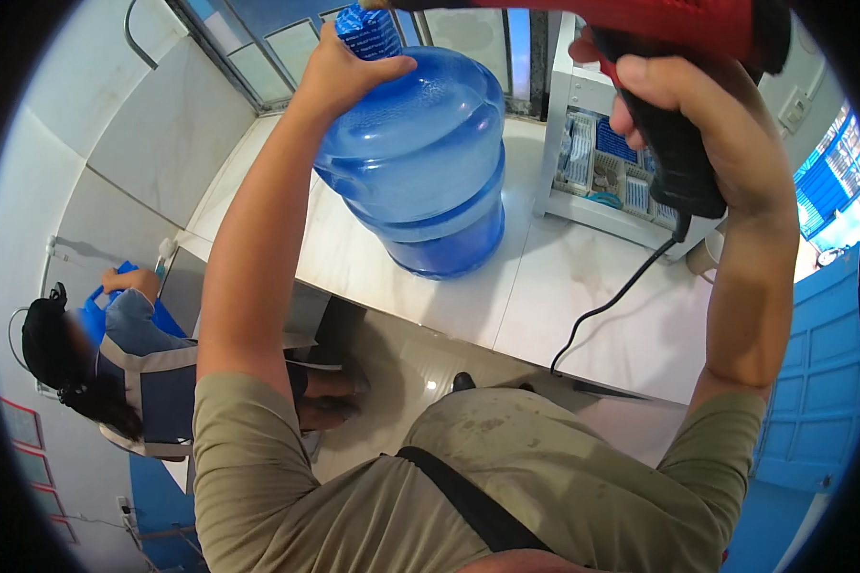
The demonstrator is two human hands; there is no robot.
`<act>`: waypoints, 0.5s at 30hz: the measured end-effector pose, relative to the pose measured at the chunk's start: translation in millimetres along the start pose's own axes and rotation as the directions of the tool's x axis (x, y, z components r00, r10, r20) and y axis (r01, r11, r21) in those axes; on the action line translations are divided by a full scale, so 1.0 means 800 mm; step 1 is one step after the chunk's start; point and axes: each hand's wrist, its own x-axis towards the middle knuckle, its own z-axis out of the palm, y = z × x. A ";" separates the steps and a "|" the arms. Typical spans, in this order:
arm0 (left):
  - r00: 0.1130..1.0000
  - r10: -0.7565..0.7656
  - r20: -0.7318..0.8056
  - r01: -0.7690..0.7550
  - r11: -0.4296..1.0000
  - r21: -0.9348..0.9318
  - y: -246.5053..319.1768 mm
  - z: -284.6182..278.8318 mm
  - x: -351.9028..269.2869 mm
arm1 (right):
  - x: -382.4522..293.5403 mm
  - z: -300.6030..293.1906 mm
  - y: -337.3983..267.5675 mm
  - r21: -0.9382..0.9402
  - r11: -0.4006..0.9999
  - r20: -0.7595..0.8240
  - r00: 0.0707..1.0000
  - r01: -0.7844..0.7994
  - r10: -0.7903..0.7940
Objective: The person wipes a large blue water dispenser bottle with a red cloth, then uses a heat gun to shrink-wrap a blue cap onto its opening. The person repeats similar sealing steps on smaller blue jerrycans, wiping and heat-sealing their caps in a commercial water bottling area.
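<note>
A large translucent blue plastic water jug (430,165) stands upright on the white tiled counter. Printed blue shrink film (369,34) covers its neck. My left hand (347,71) grips around the neck, its thumb lying at the jug's top; the other fingers are mostly hidden behind. High at the right, my right hand (717,122) is wrapped around the black handle of a red-and-black heat gun (677,29). The gun's barrel points left over the jug, towards the film. Its front end is cut off by the top of the picture.
A black power cord (620,294) runs from the handle across the counter (466,308). At the right stands a white cabinet with an open drawer (605,218) of small baskets, beside a mug (704,258). Another person (136,365) works at the left. Window panes (297,54) stand behind the jug.
</note>
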 end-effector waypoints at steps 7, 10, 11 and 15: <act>0.999 -0.006 0.054 0.011 0.996 -0.090 0.002 0.002 -0.004 | -0.005 0.011 0.014 0.167 0.979 -0.006 0.993 0.120 -0.121; 0.998 -0.008 0.060 0.011 0.999 -0.045 -0.002 0.000 -0.002 | 0.010 -0.004 0.020 0.085 0.996 -0.037 0.999 -0.018 0.021; 0.998 0.011 0.057 -0.009 0.999 -0.038 -0.004 0.000 0.000 | 0.014 -0.009 0.025 0.109 0.993 -0.054 0.998 -0.040 0.046; 0.995 0.080 0.058 -0.080 0.997 0.006 -0.005 0.001 -0.002 | -0.010 -0.019 0.041 0.240 0.970 0.054 0.997 0.036 -0.050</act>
